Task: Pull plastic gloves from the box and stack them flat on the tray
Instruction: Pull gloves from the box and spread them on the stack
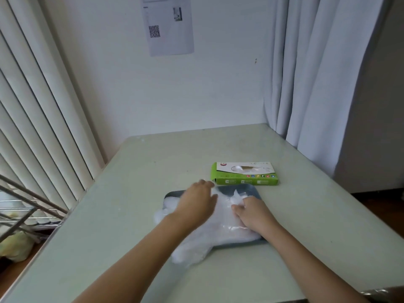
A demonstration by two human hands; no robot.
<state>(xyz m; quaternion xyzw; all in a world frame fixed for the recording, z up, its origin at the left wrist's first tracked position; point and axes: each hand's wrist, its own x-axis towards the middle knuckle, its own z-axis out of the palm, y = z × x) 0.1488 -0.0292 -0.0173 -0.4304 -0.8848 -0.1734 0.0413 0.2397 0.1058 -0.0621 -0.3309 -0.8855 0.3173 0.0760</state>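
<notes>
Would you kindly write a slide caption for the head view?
Left hand and right hand rest on a pile of clear plastic gloves over a dark tray, the green box behind it.

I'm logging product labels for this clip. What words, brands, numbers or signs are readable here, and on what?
No text reads as words.
On the green glove box: printing and small coloured icons, too blurred to read.
On the paper sheet on the wall: a QR code; its printed lines are too faint to read.

clear gloves (218,235) heaped on dark tray (251,190), spilling over | green box (244,174) just behind
</notes>
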